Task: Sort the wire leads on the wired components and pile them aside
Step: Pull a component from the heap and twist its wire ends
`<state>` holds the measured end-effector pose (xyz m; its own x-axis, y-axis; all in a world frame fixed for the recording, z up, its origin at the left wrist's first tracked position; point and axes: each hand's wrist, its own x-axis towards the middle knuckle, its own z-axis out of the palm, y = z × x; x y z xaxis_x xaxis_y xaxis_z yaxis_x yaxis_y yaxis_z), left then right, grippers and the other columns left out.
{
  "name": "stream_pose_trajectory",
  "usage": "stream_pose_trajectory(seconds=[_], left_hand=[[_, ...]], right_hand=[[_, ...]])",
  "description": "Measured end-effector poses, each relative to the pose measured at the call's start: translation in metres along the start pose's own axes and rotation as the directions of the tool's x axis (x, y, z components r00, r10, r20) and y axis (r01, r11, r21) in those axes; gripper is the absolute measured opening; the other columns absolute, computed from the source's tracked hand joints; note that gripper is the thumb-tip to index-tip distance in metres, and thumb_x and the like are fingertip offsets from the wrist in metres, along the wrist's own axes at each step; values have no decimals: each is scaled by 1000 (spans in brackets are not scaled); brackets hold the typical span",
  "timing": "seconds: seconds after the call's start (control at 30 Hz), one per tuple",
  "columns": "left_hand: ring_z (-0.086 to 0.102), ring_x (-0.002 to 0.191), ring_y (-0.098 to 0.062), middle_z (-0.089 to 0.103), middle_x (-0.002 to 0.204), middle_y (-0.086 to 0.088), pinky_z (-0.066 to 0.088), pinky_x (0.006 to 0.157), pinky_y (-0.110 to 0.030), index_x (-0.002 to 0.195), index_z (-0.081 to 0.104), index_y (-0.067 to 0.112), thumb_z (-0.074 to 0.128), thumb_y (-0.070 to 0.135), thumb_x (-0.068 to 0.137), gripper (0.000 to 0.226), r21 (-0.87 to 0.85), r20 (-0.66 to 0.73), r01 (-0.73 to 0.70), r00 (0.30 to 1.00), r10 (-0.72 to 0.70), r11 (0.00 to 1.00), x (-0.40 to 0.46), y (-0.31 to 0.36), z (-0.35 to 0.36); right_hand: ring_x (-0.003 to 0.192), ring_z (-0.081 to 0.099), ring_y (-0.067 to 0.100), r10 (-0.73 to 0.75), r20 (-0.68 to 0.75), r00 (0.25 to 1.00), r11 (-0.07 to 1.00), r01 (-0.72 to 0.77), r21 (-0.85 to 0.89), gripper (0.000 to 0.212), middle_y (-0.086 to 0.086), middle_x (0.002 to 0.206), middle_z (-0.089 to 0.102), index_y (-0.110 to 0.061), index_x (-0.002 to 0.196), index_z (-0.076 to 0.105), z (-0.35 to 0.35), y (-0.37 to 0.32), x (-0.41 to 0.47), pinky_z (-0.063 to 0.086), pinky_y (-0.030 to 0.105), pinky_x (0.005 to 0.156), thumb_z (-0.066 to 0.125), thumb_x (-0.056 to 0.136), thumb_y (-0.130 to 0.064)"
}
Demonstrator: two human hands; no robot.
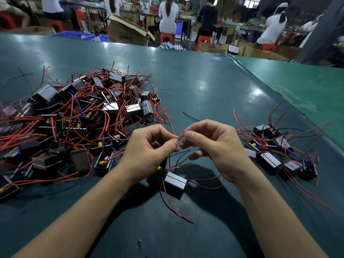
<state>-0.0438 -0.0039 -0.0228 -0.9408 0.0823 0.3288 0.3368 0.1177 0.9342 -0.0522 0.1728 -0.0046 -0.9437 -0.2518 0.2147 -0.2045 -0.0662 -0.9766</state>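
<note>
Both hands pinch one red lead (181, 136) — left hand (149, 148), right hand (214, 144) — fingertips clamped on it, wire slanting up-right, component (175, 180) lying below on the table (204, 81)

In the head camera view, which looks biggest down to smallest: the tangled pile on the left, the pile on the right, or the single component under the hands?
1. Left pile
2. Right pile
3. Single component

Bare green table (204, 86) lies open from 12 to 1 o'clock; a tangled heap of wired components (74, 123) blocks 9 to 11, a smaller pile (279, 153) crowds 3.
</note>
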Motion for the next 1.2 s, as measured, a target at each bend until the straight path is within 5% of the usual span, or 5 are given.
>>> stream_pose_trajectory(seconds=[0.13,0.5,0.7,1.03,1.2], left_hand=[[62,61,-15,69,65,-3,50,60,-30,79,67,2,70,23,82,21,-42,9,4,1000,-3,999,-1,2,2],[65,52,-17,69,67,-6,55,55,-25,83,69,3,70,5,86,4,-4,-56,57,997,-57,998,2,-2,-1],[62,52,-15,68,66,-7,54,56,-35,79,68,6,71,7,85,7,51,-62,77,995,-74,996,2,-2,-2],[59,50,-10,66,67,-10,52,56,-26,80,67,-2,68,1,86,7,50,-28,98,995,-97,994,2,3,0],[55,49,-10,64,64,-8,48,52,-22,77,66,-3,68,-1,86,9,38,-28,108,994,-107,993,1,3,-1]], right_hand=[[70,72,20,24,-23,999,999,-25,-21,14,10,75,73,-16,80,70,3,0,0,55,25,51,68,88,-5],[68,74,25,-102,-123,987,987,85,-137,14,8,77,74,-13,81,68,12,7,-1,55,28,49,67,87,1],[65,71,20,-297,-95,950,860,223,-458,8,0,72,69,-17,84,67,12,12,-2,57,33,48,68,88,-11],[68,72,16,-311,-130,941,882,236,-408,9,2,78,71,-15,87,68,12,16,-2,56,28,47,68,88,-6],[70,67,11,-627,90,774,521,502,-690,7,3,84,73,-4,89,77,4,16,3,54,25,61,72,86,-9]])
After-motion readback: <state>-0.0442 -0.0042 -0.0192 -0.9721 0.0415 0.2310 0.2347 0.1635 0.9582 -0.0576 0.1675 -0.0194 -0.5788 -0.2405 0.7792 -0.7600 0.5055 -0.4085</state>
